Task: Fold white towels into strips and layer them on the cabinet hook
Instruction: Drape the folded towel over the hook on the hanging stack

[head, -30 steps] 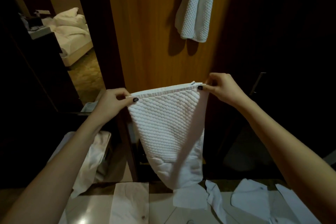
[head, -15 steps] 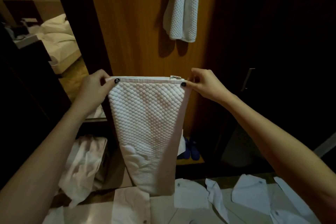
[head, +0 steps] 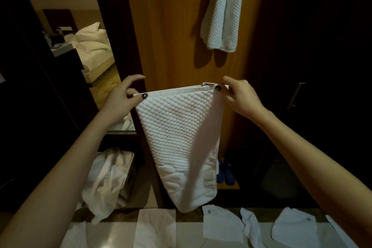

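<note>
While loose white cloths (head: 221,225) lie nearest at 6 o'clock, the left hand (head: 122,100) pinches a top corner of the folded towel (head: 181,137) at 9 and the right hand (head: 241,98) the corner at 3; it hangs mid-frame. Folding looks unfinished: next, halve it lengthwise into a strip, then lift it to 1 o'clock, over the hung towel (head: 223,16).

Pale surface (head: 189,235) bears cloths (head: 221,225) (white, crumpled).

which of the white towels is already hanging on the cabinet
The narrow towel at the top, draped against the wood panel. The wider towel below is pinched by the left hand and right hand; a crumpled towel lies lower left.
</note>
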Available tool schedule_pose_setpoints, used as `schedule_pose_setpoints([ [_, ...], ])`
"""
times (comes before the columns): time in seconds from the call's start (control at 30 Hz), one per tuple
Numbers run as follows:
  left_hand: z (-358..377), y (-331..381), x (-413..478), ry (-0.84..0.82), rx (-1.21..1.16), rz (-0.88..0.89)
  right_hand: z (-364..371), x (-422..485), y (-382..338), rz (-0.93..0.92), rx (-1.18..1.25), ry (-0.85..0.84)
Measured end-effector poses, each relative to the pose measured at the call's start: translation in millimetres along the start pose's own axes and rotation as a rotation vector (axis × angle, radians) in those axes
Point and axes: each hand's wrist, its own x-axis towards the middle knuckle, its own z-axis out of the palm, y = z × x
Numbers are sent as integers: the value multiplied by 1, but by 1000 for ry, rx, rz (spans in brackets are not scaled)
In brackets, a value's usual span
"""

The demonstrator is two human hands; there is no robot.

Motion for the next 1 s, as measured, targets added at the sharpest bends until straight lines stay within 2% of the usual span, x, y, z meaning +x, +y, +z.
schedule_pose_setpoints([
  [0.13, -2, -3, 9, -80, 408, -111, 10, -5, -9, -55, 103, -55],
  [0.23, 29, 7, 2, -245, 414, -130, 14, -6, -15, -95, 110, -112],
  [0.3, 54, 13, -7, -298, 465, -113, 15, -8, -15, -98, 86, -146],
  [0.37, 76, 16, -13, -331, 332, -101, 15, -11, -10, -97, 61, -151],
  [0.43, 98, 21, -22, -400, 34, -130, 14, -15, -4, -69, 46, -137],
  [0.5, 119, 31, -33, -441, -126, -153, 12, -20, 2, -28, 40, -117],
  [0.6, 149, 44, -45, -410, -67, -183, 12, -26, 4, 0, 28, -112],
  [0.73, 164, 45, -43, -287, 83, -192, 11, -33, 6, 42, 14, -106],
  [0.87, 164, 56, -41, -268, 20, -79, 8, -36, 8, 96, -14, -88],
  [1.0, 166, 52, -34, -273, 254, -79, 14, -39, 0, 67, 1, -150],
])
